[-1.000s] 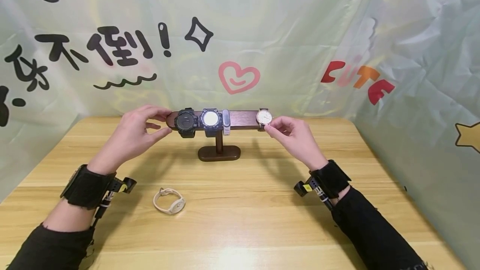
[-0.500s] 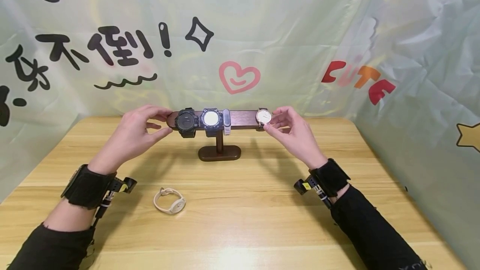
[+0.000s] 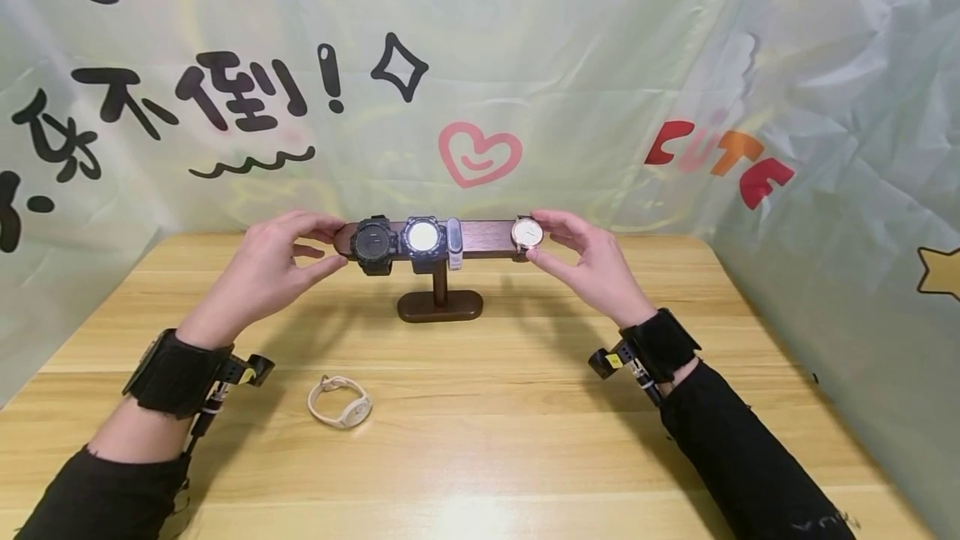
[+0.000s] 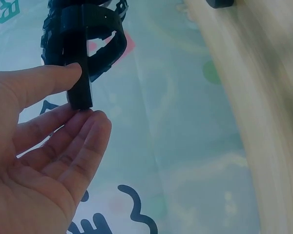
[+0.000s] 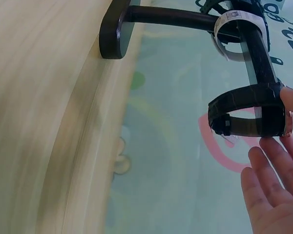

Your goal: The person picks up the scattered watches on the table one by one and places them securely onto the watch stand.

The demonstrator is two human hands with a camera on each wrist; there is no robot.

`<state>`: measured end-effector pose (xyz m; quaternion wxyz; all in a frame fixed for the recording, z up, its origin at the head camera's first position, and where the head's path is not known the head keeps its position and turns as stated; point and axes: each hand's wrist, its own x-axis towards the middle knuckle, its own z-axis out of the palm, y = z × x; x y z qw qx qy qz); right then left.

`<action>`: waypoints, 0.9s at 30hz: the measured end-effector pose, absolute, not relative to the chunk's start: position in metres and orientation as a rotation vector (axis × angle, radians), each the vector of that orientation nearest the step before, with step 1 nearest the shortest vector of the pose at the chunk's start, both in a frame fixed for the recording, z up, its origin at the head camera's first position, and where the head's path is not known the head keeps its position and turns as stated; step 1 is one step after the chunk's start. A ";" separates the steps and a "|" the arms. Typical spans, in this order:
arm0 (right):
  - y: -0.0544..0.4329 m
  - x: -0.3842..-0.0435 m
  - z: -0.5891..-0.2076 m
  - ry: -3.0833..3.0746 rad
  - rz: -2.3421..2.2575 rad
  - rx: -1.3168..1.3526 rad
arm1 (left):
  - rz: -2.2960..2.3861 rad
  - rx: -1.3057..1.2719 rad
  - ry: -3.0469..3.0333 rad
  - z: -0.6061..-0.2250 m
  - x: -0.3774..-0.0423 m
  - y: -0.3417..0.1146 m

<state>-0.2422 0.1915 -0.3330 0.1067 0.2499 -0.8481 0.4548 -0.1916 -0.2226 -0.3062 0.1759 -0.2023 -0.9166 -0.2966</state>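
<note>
A dark wooden watch stand (image 3: 487, 240) stands at the back of the table. My left hand (image 3: 262, 269) pinches its left end; in the left wrist view the thumb lies on the bar (image 4: 79, 92) with fingertips at its end. My right hand (image 3: 592, 269) holds a wristwatch (image 3: 527, 233) with a pale round dial between thumb and fingers at the bar's right end. Its dark strap (image 5: 244, 97) loops around the bar in the right wrist view. Also on the bar are a black digital watch (image 3: 372, 242), a dark blue watch with a glaring face (image 3: 422, 236) and a pale fitness band (image 3: 454, 242).
A beige watch with a looped strap (image 3: 354, 412) lies on the wooden table (image 3: 480, 440), front left of the stand's base (image 3: 440, 307). A printed cloth backdrop (image 3: 585, 107) rises behind the table and along its sides.
The right fingers have spread and reached up to the upper edge of the wristwatch, while the thumb stays at its lower edge. The left hand and the stand look unmoved.
</note>
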 end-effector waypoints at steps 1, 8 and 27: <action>0.192 -0.243 -0.333 -2.495 1.336 0.741 | -0.841 -0.573 -2.596 -0.306 -0.192 -0.222; 0.192 -0.248 -0.334 -2.481 1.341 0.764 | -0.848 -0.566 -2.596 -0.308 -0.192 -0.223; 0.192 -0.250 -0.331 -2.534 1.297 0.717 | -0.854 -0.569 -2.578 -0.308 -0.192 -0.222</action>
